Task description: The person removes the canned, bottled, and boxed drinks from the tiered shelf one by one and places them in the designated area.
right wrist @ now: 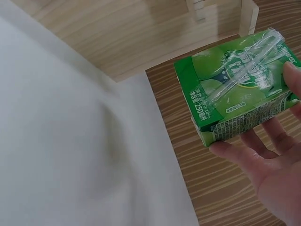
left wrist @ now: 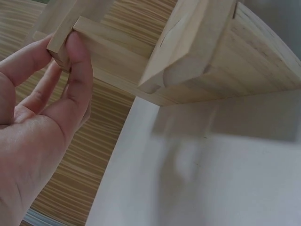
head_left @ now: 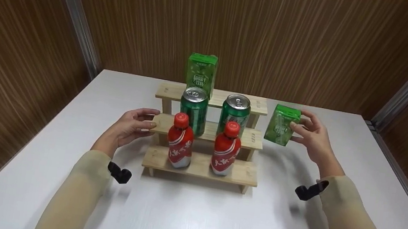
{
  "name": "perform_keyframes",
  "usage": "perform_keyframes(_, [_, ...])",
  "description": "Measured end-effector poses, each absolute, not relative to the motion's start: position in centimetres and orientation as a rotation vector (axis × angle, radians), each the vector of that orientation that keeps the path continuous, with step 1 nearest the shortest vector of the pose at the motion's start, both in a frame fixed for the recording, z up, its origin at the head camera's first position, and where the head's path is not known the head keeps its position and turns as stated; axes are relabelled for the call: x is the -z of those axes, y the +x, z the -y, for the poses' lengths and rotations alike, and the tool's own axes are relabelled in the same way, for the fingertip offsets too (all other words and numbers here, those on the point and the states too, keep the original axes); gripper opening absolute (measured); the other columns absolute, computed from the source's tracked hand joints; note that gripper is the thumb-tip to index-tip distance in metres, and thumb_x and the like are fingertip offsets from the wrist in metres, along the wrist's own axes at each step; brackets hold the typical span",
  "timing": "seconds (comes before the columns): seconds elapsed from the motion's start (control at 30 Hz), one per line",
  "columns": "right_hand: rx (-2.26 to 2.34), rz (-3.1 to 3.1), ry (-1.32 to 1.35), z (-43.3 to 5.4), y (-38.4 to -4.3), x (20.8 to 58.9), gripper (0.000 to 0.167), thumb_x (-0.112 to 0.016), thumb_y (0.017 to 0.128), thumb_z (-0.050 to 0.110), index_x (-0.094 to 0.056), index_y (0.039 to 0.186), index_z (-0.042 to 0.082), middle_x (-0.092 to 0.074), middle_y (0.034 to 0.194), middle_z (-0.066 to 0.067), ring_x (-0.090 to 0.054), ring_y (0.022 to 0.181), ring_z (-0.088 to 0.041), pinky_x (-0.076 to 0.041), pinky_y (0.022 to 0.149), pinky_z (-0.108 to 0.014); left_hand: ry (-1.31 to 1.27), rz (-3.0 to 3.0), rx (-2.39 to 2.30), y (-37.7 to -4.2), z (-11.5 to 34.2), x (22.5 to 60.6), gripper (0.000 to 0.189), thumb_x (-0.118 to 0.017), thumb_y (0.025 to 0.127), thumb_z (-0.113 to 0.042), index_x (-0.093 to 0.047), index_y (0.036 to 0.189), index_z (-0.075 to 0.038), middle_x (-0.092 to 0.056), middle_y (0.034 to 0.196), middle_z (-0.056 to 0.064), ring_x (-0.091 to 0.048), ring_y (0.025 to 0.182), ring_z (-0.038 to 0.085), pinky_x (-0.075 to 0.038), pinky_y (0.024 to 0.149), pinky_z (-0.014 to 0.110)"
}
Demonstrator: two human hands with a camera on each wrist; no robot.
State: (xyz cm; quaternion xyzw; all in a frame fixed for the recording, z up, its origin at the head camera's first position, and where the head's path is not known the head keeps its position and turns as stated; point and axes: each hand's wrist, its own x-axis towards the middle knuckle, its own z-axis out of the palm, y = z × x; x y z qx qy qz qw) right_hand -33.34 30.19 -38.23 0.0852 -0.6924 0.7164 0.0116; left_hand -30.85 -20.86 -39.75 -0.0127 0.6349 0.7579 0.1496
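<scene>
Wood-grain panels (head_left: 239,28) box in a white desk (head_left: 189,223) on three sides, seen from where I'm standing.

Left hand (head_left: 129,124): thumb and fingers pinching the left end of the rack (head_left: 199,166), at the middle step. Right hand (head_left: 313,137): thumb and fingers grasping a green carton (head_left: 279,126), just right of the rack, tilted, looks to be off the desk. Wrapped straw (right wrist: 242,70) on its face.

Handling, my take: keep the left pinch light but steady; rack looks light, and a sideways pull could rock everything on it. Hold the carton by its sides, no hard squeeze, since thin walls would probably dent. Straighten it before it touches any surface. Bring it round high or behind; right can (head_left: 235,112) is the likely thing to clip. Fingers off last, straight back.

Further out: second carton (head_left: 201,70) upright on the top step, left of middle. Left can (head_left: 193,115) level with the right one on the middle step. Two red bottles (head_left: 181,145) on the bottom step, spaced apart.

Desk has a soft glare toward the near edge. Metal strips (head_left: 75,14) run up the panel corners.
</scene>
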Motion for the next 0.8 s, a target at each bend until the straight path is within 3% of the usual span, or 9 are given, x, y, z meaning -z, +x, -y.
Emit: perform_keyframes(0.8, [-2.191, 2.346, 0.182, -30.7, -33.7, 41.8, 0.051, -0.067, 0.086, 0.021, -0.042, 0.131, 0.021, -0.048, 0.116, -0.005, -0.052, 0.102, -0.017, -0.05, 0.079, -0.034, -0.014, -1.768, -2.234, -30.7, 20.8, 40.1, 0.061, -0.074, 0.076, -0.003, -0.049, 0.131, -0.009, -0.044, 0.133, 0.015, -0.051, 0.112, 0.027, -0.047, 0.086, 0.038])
